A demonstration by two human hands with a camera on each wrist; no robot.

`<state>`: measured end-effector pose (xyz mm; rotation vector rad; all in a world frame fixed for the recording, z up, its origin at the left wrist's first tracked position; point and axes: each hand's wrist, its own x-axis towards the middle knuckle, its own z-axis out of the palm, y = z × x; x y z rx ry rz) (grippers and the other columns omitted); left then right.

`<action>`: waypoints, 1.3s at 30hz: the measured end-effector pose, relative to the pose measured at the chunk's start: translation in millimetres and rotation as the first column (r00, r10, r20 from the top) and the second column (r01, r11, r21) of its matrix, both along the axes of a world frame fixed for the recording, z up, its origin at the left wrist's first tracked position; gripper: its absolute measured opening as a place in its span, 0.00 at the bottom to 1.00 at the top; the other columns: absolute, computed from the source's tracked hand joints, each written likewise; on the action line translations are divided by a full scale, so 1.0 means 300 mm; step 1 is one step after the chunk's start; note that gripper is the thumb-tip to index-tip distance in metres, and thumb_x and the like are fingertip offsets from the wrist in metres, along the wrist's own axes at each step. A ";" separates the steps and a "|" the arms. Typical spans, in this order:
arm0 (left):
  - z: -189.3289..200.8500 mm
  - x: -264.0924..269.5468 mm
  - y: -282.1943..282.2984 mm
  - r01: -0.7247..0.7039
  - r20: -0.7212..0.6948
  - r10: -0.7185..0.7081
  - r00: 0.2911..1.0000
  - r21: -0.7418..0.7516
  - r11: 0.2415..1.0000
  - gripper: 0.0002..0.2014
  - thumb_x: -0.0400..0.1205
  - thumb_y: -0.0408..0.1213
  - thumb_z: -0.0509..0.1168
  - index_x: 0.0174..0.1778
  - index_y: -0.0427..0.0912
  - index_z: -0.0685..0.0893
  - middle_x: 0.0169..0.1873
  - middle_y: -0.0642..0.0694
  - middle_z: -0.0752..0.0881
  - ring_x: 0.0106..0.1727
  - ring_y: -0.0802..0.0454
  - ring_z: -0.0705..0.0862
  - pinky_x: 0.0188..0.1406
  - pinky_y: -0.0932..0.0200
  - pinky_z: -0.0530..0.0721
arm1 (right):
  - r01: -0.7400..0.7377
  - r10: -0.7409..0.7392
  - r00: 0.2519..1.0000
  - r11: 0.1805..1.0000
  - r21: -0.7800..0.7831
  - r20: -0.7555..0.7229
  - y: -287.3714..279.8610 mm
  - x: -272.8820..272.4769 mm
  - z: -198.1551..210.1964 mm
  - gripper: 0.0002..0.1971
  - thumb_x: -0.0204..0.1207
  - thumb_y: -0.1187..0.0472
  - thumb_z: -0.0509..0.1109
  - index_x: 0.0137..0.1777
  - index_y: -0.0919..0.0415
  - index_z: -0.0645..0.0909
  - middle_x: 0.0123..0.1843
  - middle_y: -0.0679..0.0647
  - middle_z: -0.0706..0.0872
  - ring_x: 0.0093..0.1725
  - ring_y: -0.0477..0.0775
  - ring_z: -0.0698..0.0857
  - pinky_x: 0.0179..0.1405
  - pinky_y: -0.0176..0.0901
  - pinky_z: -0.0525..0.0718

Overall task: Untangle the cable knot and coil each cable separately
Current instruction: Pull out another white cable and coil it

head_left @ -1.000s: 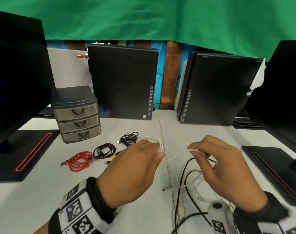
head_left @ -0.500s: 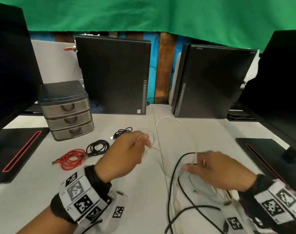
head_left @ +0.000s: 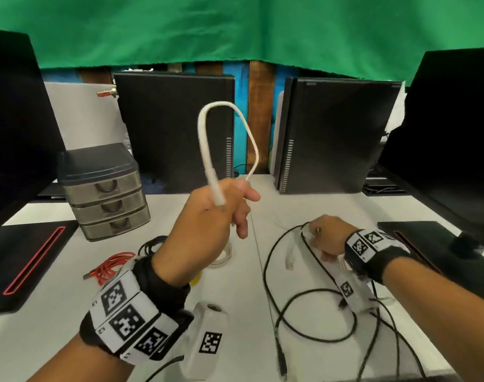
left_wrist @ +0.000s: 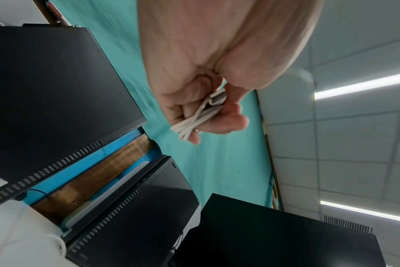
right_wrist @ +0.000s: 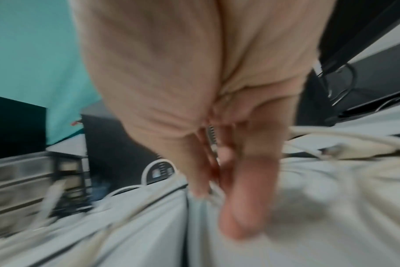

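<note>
Head view: left hand (head_left: 207, 224) raised above the white table (head_left: 69, 312), fingers curled round a white cable (head_left: 207, 150); its loop stands upright, long axis near vertical, bend at the top, plug end pointing down at the knuckles.
Left wrist view: fingers (left_wrist: 187, 112) and thumb clamp several white strands and a flat metal plug (left_wrist: 217, 98) against the palm, a detail hidden in the head view.
Right hand: low on the table (head_left: 326, 238) over a loose black cable (head_left: 312, 315) and more white cable; whether its fingers grip anything cannot be told, since the right wrist view is blurred.
Black cable: sprawls in open curves across the table's right side, one plug end pointing toward the near edge.
Coiled already: red cable (head_left: 111, 267) and a black coil (head_left: 149, 245) beside the grey drawer unit (head_left: 102, 188).
Writing: none readable; only square black-and-white markers on both wristbands.
Backdrop: two dark computer towers, green cloth above.
</note>
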<state>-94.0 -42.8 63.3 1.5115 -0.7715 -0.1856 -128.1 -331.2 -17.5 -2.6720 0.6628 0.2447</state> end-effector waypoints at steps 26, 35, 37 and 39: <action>0.056 -0.024 0.202 0.444 -0.461 -0.799 0.387 -0.666 0.599 0.22 0.93 0.43 0.46 0.58 0.31 0.81 0.28 0.49 0.70 0.27 0.55 0.69 0.74 0.58 0.72 | -0.519 -0.376 0.653 0.410 0.751 0.657 0.478 -0.266 0.114 0.26 0.63 0.37 0.80 0.56 0.53 0.92 0.22 0.47 0.64 0.19 0.45 0.63 0.18 0.33 0.70; 0.025 0.043 0.239 0.311 -0.286 -0.646 0.708 -0.696 0.648 0.22 0.92 0.38 0.48 0.72 0.26 0.76 0.44 0.41 0.88 0.51 0.47 0.88 0.78 0.56 0.70 | -0.523 0.113 0.771 0.674 0.522 0.626 0.606 -0.257 -0.002 0.12 0.83 0.59 0.70 0.61 0.44 0.89 0.48 0.36 0.93 0.50 0.36 0.90 0.56 0.29 0.85; -0.009 0.035 0.213 0.105 -0.050 -0.135 0.990 -0.390 0.915 0.17 0.87 0.39 0.55 0.59 0.36 0.87 0.39 0.47 0.90 0.50 0.50 0.89 0.68 0.59 0.79 | -0.584 0.290 0.741 0.724 0.367 0.606 0.638 -0.283 0.019 0.10 0.84 0.51 0.69 0.60 0.38 0.88 0.45 0.43 0.93 0.41 0.34 0.87 0.51 0.28 0.84; -0.041 0.035 0.188 -0.086 0.387 0.099 0.917 -0.049 0.995 0.17 0.88 0.43 0.56 0.45 0.44 0.90 0.39 0.51 0.90 0.51 0.56 0.88 0.58 0.64 0.81 | -0.627 0.396 0.684 0.748 0.216 0.613 0.638 -0.316 0.075 0.10 0.84 0.48 0.67 0.57 0.46 0.87 0.38 0.46 0.89 0.32 0.37 0.81 0.38 0.30 0.80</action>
